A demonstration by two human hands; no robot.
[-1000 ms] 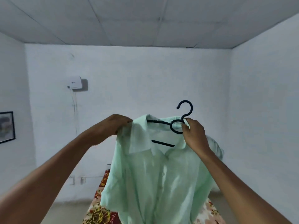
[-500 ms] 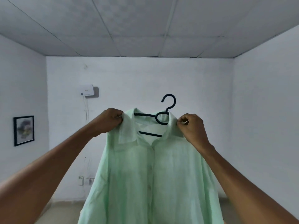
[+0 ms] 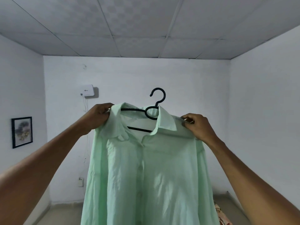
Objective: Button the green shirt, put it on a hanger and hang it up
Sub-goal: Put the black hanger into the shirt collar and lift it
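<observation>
Both hands are raised in front of the person, holding the green shirt [image 3: 146, 172] up in the air by its shoulders. Left hand [image 3: 99, 117] is pinching the shirt's shoulder fabric next to the collar, fingers curled closed over the cloth. Right hand [image 3: 197, 125] is gripping the opposite shoulder seam, thumb and fingertips closed on the fabric.

Shirt is hanging down between the two hands and below them, front facing the person, placket closed down the middle as far as is visible; individual buttons are too faint to count. Collar is folded open at the neck.

Black hanger [image 3: 150, 112] is sitting inside the shirt between the hands, its bars showing through the neck opening, its hook sticking up above the collar, slightly nearer the right hand. Hook is not caught on anything, just free in the air.

Beyond the left hand, a white wall box [image 3: 86, 90] and a framed picture [image 3: 21, 132] are mounted on the walls.
</observation>
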